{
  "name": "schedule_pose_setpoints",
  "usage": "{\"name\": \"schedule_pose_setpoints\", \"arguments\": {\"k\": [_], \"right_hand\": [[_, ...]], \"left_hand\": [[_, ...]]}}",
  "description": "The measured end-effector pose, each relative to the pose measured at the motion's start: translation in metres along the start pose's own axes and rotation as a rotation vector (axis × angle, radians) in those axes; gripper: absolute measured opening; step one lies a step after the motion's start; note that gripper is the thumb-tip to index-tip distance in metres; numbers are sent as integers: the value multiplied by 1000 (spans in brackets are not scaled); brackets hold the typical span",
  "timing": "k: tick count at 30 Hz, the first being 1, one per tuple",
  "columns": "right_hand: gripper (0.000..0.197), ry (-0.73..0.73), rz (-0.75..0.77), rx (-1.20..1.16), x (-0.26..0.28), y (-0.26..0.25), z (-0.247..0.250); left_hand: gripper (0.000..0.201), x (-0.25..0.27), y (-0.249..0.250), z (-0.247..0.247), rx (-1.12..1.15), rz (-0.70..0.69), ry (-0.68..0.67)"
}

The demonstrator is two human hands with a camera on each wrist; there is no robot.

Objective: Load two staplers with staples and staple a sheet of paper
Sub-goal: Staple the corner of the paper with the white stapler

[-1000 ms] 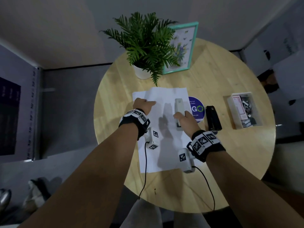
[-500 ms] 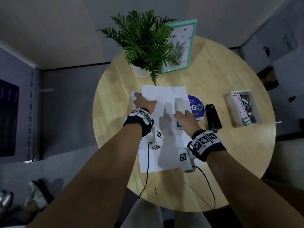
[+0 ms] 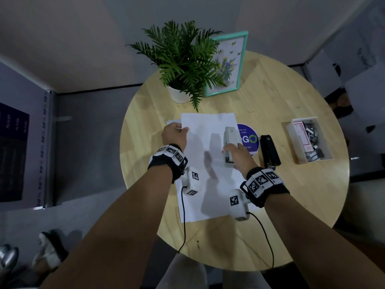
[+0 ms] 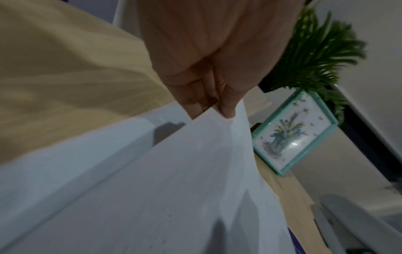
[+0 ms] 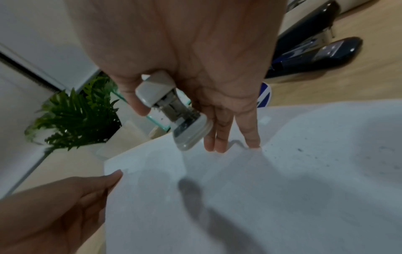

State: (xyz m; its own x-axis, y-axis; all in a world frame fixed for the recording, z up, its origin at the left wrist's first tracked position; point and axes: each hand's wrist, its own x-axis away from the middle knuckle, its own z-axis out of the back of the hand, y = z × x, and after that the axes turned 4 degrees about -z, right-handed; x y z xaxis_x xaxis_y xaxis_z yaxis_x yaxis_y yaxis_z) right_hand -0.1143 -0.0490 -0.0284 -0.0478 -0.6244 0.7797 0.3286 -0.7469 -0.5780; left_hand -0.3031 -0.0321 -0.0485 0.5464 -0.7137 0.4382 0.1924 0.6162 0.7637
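Pinching a white paper sheet's [image 3: 208,163] far left corner, the left hand [image 3: 174,135] lifts it; the right hand [image 3: 237,154] grips a pale grey stapler [image 3: 229,138] above it. An open white box [image 3: 290,130] on the round wooden table [image 3: 291,195] holds staple packs.

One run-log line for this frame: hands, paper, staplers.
left hand: pinches top sheet edge, lifted | right hand: holds white stapler over sheet | black stapler: idle on table
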Motion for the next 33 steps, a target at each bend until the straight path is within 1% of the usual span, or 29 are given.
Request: {"name": "schedule_pose_setpoints", "arguments": {"k": [2, 4, 6, 8, 10, 11, 13, 15, 18, 19, 20, 22, 24, 27, 30, 33], "right_hand": [[31, -9, -33, -119, 3, -1, 7], [34, -21, -25, -382, 11, -6, 17], [31, -47, 60, -636, 22, -15, 31], [39, -113, 171, -823, 38, -28, 47], [53, -164, 278, -908, 60, -47, 58], [53, -175, 332, -932, 71, -57, 63], [44, -177, 452, -971, 91, -80, 69], [38, -134, 562, -980, 112, -102, 70], [27, -11, 682, -873, 137, -124, 62], [27, 41, 723, -803, 143, -127, 57], [30, 79, 765, -738, 148, -129, 52], [33, 119, 843, -631, 156, -129, 43], [27, 150, 891, -555, 158, -129, 38], [27, 178, 909, -476, 157, -129, 35], [34, 165, 868, -416, 152, -126, 36], [32, 140, 835, -358, 147, -121, 38]], "left_hand": [[15, 12, 3, 3, 53, -101, -18], [8, 26, 6, 9, 96, -201, -61], [10, 39, 8, 16, 96, -282, -135], [14, 52, 11, 23, 116, -317, -220], [15, 70, 20, 33, 167, -327, -291], [15, 79, 26, 37, 196, -335, -319], [12, 97, 39, 45, 230, -377, -360], [9, 114, 52, 52, 256, -410, -388], [20, 134, 66, 57, 321, -427, -402], [18, 140, 69, 57, 341, -432, -406], [12, 145, 72, 57, 357, -435, -418], [1, 155, 76, 58, 395, -433, -442], [3, 162, 78, 56, 402, -424, -440], [4, 169, 81, 54, 386, -438, -437], [4, 172, 83, 52, 386, -433, -432], [10, 173, 84, 50, 395, -442, -430]]}}
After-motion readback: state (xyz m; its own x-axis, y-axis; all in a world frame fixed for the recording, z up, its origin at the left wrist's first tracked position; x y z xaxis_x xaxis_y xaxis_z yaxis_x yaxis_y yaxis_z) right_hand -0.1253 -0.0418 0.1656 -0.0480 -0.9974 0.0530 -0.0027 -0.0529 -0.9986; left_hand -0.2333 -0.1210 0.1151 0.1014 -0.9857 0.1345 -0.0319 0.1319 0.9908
